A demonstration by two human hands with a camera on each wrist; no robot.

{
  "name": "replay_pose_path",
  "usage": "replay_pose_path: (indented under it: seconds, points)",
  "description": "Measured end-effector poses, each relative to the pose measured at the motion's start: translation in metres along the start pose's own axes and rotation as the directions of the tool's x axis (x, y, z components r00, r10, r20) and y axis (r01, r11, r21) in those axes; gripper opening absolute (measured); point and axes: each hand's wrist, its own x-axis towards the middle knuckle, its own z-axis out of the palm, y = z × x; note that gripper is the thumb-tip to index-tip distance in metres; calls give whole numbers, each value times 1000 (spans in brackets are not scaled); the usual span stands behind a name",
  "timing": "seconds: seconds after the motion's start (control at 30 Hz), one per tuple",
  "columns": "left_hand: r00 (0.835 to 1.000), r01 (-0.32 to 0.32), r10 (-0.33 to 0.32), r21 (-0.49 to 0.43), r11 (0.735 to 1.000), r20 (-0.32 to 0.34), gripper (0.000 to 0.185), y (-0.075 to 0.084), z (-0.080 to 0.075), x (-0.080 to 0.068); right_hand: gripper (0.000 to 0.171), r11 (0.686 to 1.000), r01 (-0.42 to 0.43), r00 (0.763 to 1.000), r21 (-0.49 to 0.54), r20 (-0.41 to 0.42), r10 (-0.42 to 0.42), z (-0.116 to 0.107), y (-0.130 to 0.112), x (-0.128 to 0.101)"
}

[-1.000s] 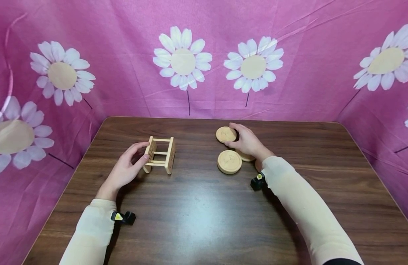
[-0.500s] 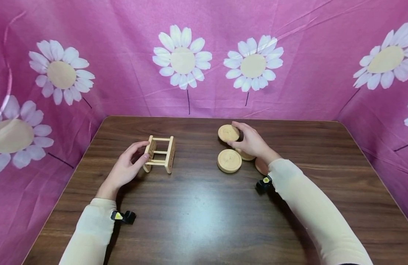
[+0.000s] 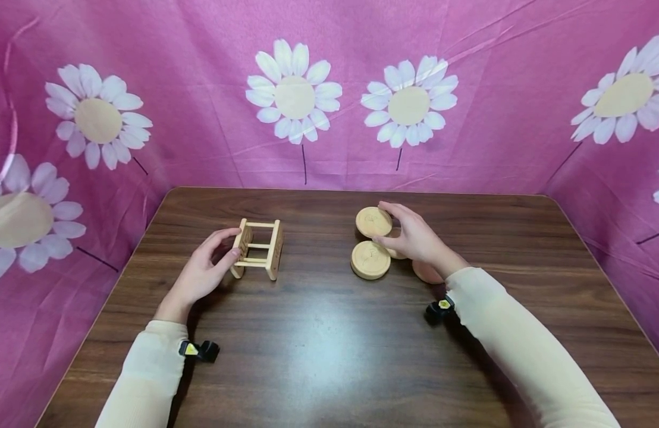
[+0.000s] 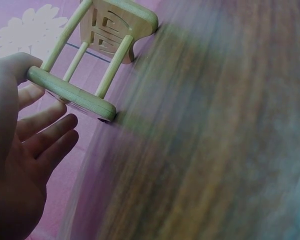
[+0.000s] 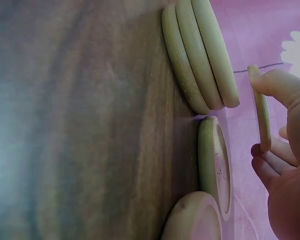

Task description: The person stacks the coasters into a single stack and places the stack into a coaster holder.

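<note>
Head view: pale wooden rack (image 3: 276, 252), two side panels joined by rods, upright on table (image 3: 319, 362); right hand (image 3: 415, 236) pinching round engraved disc (image 3: 373, 222). Left wrist view: rack's far panel — slotted cutouts; left hand (image 4: 17, 160) pinches near panel, remaining fingers extended. Right wrist view: disc — thin, edge-on, clear of three-disc stack (image 5: 197, 57).

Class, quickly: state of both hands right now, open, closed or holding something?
Left hand: holding the wooden rack, pinched at one side.
Right hand: holding a wooden disc between thumb and fingers.
</note>
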Motion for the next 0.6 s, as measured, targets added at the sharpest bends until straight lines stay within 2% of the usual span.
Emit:
replay_pose_path:
  seconds: [0.2, 0.43, 0.6]
  points:
    - [1000, 5, -5, -9, 1000, -3, 41, 1, 0, 1, 81, 998, 55, 998, 1, -17, -55, 0, -4, -12]
    - [1000, 11, -11, -21, 1000, -2, 41, 2, 1, 0, 82, 998, 47, 999, 50, 3, -47, 4, -10, -24]
    - [1000, 3, -3, -21, 1000, -1, 41, 1, 1, 0, 80, 996, 84, 996, 24, -20, -84, 6, -12, -31]
